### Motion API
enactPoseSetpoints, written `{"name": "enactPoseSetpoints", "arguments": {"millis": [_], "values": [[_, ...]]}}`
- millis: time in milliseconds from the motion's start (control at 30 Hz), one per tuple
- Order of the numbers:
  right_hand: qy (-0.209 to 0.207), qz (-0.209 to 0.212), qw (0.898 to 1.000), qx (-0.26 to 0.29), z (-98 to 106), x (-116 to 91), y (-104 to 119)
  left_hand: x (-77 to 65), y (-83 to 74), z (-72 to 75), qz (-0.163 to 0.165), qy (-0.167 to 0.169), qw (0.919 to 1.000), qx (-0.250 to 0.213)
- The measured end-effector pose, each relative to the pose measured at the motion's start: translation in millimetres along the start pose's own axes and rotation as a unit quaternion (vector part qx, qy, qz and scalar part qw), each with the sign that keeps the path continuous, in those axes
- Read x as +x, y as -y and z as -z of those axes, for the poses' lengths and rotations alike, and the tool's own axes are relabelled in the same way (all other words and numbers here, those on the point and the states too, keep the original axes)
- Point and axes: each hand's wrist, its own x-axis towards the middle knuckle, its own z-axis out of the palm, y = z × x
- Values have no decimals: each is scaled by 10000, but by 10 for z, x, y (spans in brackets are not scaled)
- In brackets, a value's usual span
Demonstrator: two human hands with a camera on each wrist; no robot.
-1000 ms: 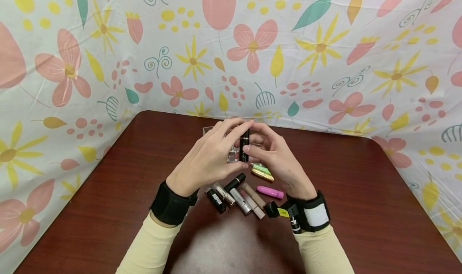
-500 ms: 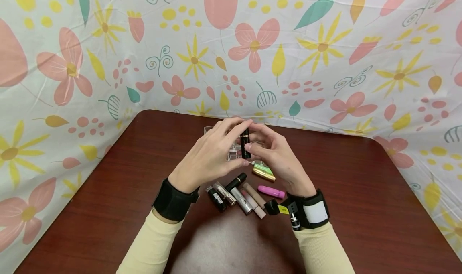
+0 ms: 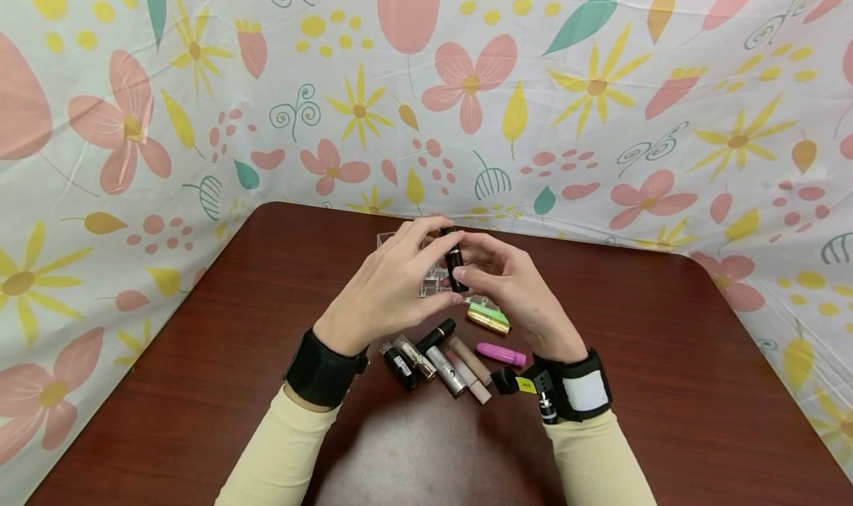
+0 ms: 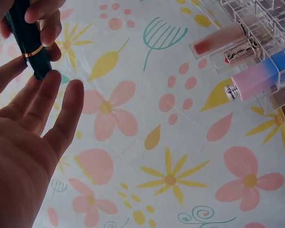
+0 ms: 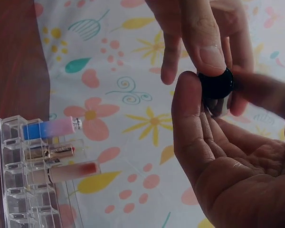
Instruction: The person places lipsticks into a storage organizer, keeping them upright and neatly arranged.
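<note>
A black lipstick tube (image 3: 455, 265) with a gold ring stands nearly upright, slightly tilted, between both hands above the table. My right hand (image 3: 503, 280) grips its side between thumb and fingers. With its thumb at the lower end and fingertips at the upper end, my left hand (image 3: 393, 280) spans the tube. In the right wrist view, the left thumb presses the tube's round black end (image 5: 216, 84). The left wrist view shows the tube's gold ring (image 4: 33, 51) near the left fingertips. Just behind the hands is a clear compartment organizer (image 4: 263, 28), partly hidden.
Several lip products lie in front: a black tube (image 3: 436, 335), a silver tube (image 3: 446, 371), a beige one (image 3: 470, 360) and a black one with a clear end (image 3: 398, 365). A pink tube (image 3: 501, 354) and a gold-green item (image 3: 489, 318) lie right. The organizer holds a pink-blue tube (image 5: 50, 129).
The lipstick tube has tilted, its upper end leaning left and now showing between the left fingers. Both hands stay in nearly the same place.
</note>
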Motion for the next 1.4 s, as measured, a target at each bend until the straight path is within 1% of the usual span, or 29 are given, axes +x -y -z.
{"name": "enactPoseSetpoints", "arguments": {"millis": [100, 200, 267, 367, 433, 533, 600, 700, 767, 833, 900, 1000, 1100, 1200, 1267, 1333, 1400], "values": [[-33, 48, 9999, -155, 1, 8, 2, -8, 9, 12, 56, -26, 10000, 49], [-55, 63, 9995, -296, 24, 14, -13, -27, 45, 1, 111, 81, 9998, -169], [-76, 1, 9990, -443, 50, 25, -46, -46, 81, -34, 166, 175, 9993, -283], [15, -110, 9979, -641, 92, 65, -146, -77, 142, -131, 347, 291, 9987, -248], [129, -176, 9971, -731, 110, 105, -224, -98, 183, -213, 478, 424, 9979, -57], [259, -271, 9970, -683, 127, 169, -341, -130, 240, -332, 627, 722, 9952, 218], [192, -422, 9968, -651, 140, 196, -397, -147, 268, -396, 702, 946, 9925, 338], [-31, -533, 9960, -723, 158, 220, -456, -160, 295, -466, 878, 1193, 9887, 246], [-178, -503, 9961, -706, 161, 233, -479, -158, 302, -497, 969, 1267, 9871, 144], [-330, -366, 9962, -723, 149, 248, -497, -152, 299, -523, 1041, 1288, 9862, 19], [-530, -261, 9960, -676, 125, 269, -517, -144, 291, -546, 1081, 1285, 9858, 20], [-835, -177, 9947, -573, 65, 297, -541, -144, 276, -583, 1180, 1229, 9852, 209], [-1085, -165, 9934, -341, -7, 321, -570, -150, 263, -615, 1328, 1098, 9836, 539], [-1192, -136, 9926, -166, -83, 345, -602, -157, 244, -641, 1506, 959, 9812, 726], [-1203, -140, 9925, -135, -122, 363, -631, -159, 227, -659, 1625, 925, 9794, 764], [-1186, -173, 9927, -140, -150, 376, -652, -160, 207, -681, 1750, 922, 9778, 689], [-1150, -241, 9930, -154, -162, 385, -663, -159, 189, -703, 1881, 931, 9766, 463]]}}
